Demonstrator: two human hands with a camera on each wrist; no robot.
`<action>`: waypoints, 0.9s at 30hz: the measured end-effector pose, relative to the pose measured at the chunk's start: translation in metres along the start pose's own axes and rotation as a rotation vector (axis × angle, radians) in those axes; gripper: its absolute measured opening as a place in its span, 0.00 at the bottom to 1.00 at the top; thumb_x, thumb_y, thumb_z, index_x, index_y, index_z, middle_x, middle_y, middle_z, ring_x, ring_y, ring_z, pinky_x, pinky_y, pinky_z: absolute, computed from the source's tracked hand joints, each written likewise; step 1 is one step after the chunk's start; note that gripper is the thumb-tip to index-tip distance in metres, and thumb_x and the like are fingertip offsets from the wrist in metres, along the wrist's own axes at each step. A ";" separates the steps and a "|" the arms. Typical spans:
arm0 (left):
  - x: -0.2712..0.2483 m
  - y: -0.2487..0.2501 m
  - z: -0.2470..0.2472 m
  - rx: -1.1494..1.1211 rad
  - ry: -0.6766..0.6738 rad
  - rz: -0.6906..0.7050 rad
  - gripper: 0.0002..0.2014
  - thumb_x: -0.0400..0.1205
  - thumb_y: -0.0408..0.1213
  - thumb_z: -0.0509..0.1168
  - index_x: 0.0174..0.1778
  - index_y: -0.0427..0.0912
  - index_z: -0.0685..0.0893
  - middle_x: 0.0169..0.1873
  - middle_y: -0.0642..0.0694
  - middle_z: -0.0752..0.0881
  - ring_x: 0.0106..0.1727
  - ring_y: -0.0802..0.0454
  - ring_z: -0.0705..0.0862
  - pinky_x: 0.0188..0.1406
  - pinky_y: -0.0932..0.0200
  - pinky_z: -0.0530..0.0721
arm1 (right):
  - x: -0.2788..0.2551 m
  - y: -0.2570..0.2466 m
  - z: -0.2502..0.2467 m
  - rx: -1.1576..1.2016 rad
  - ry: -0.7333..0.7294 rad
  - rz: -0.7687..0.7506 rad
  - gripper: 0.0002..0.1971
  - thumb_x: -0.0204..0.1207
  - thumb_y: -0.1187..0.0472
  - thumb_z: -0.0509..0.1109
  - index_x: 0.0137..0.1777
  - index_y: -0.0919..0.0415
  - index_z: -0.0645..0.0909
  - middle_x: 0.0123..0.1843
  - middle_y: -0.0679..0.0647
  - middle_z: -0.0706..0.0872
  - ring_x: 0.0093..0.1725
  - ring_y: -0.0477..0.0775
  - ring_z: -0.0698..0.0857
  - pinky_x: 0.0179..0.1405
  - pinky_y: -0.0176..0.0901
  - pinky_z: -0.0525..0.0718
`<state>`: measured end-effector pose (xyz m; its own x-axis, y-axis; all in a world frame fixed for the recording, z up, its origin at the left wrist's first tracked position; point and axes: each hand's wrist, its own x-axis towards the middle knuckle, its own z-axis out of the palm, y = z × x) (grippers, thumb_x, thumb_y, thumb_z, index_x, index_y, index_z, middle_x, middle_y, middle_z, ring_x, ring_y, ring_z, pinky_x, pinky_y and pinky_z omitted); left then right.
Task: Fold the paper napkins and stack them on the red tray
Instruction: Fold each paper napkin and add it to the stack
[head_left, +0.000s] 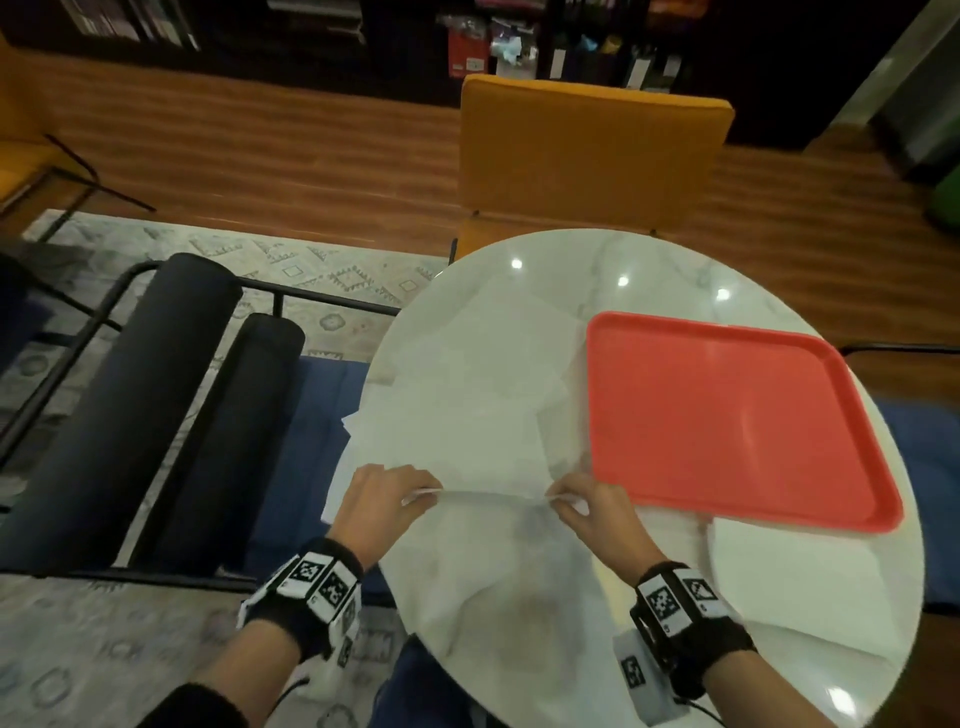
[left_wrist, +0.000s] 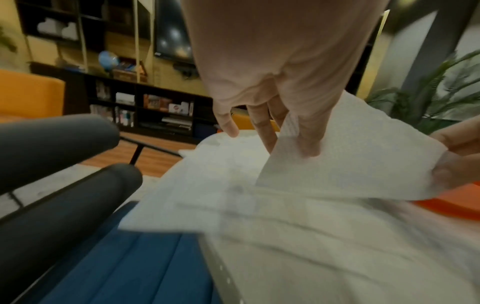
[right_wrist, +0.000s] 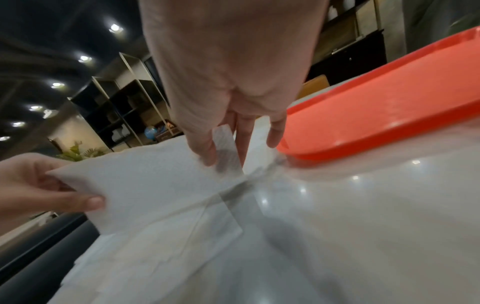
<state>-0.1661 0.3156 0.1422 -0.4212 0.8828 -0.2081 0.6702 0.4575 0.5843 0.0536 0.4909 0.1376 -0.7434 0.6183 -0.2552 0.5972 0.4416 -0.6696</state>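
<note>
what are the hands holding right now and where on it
Both hold one white paper napkin by its raised near edge: the left hand pinches the left corner, the right hand the right corner. The red plastic tray is untouched.

No words, brand names or numbers are showing clearly enough to read. Black-and-white square code markers are sitting on the wristbands (head_left: 321, 577) just behind each hand, with tiny characters beside them too small to make out.
</note>
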 end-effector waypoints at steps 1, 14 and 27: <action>-0.005 -0.002 0.005 -0.041 -0.023 -0.022 0.20 0.75 0.56 0.56 0.46 0.51 0.89 0.43 0.56 0.90 0.44 0.53 0.86 0.49 0.58 0.78 | -0.003 0.002 0.004 -0.002 -0.017 0.020 0.06 0.76 0.65 0.70 0.49 0.57 0.86 0.44 0.49 0.91 0.45 0.46 0.86 0.44 0.32 0.75; 0.011 -0.017 0.005 -0.462 0.096 -0.412 0.06 0.75 0.37 0.72 0.45 0.40 0.87 0.42 0.43 0.90 0.48 0.42 0.87 0.51 0.44 0.86 | 0.066 -0.033 -0.013 0.000 0.013 0.025 0.06 0.76 0.64 0.70 0.38 0.64 0.80 0.30 0.58 0.80 0.32 0.53 0.75 0.32 0.42 0.67; -0.023 0.000 0.042 0.054 0.143 -0.195 0.29 0.82 0.41 0.63 0.79 0.40 0.64 0.77 0.40 0.68 0.77 0.42 0.68 0.72 0.40 0.70 | 0.045 -0.050 0.037 -0.349 0.029 -0.097 0.23 0.82 0.63 0.59 0.77 0.60 0.67 0.75 0.58 0.73 0.74 0.59 0.71 0.72 0.57 0.67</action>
<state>-0.1305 0.3001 0.1137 -0.6253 0.7551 -0.1969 0.5981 0.6259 0.5005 -0.0208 0.4726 0.1342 -0.7958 0.5786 -0.1787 0.5948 0.6916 -0.4097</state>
